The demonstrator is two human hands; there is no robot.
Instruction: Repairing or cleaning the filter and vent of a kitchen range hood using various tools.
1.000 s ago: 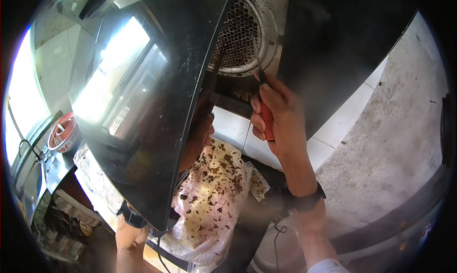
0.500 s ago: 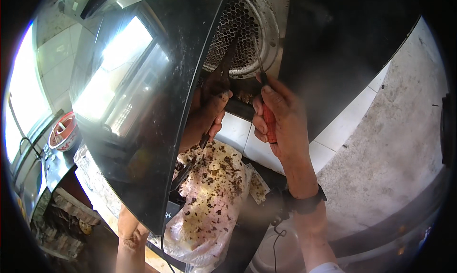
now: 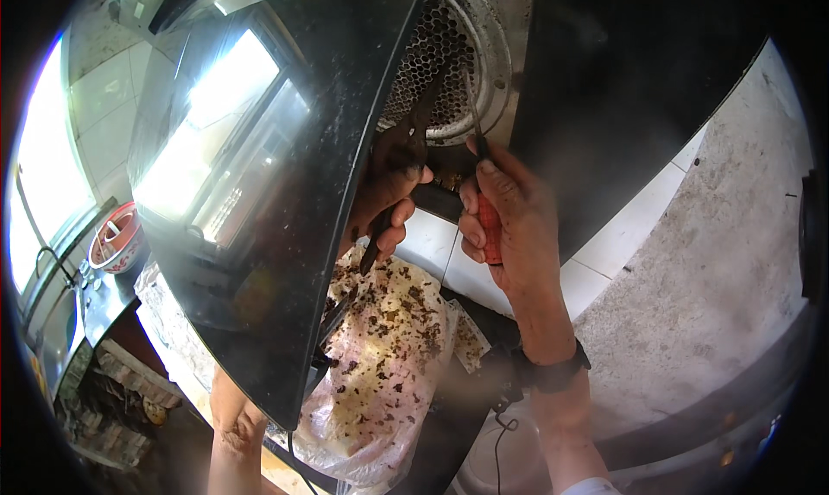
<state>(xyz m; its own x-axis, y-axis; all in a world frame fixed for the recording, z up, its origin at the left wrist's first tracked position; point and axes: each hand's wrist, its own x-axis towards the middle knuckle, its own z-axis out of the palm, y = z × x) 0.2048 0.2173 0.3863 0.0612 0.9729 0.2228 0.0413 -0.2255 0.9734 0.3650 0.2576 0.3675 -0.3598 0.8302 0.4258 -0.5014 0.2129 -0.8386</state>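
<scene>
Far left, a red-and-white bowl [image 3: 116, 238] stands beyond a tilted, glossy black panel [image 3: 259, 236]. Just right of the panel's edge, the left hand [image 3: 393, 197] is wrapped around a dark plier-like tool [image 3: 420, 119]; whether its nose is spread cannot be told. A second ago the panel hid most of this hand — now both tools show together before the mesh. Below lies a pale plastic bag [image 3: 376, 400], strewn with brown crumbs. Above, the round honeycomb mesh [image 3: 427, 41] sits in its metal ring — darkened, the rim stained and worn. At right, the right hand [image 3: 527, 210] firmly grasps a red-handled screwdriver [image 3: 490, 227], shaft upward, its tip over the mesh's right side; contact is uncertain.
</scene>
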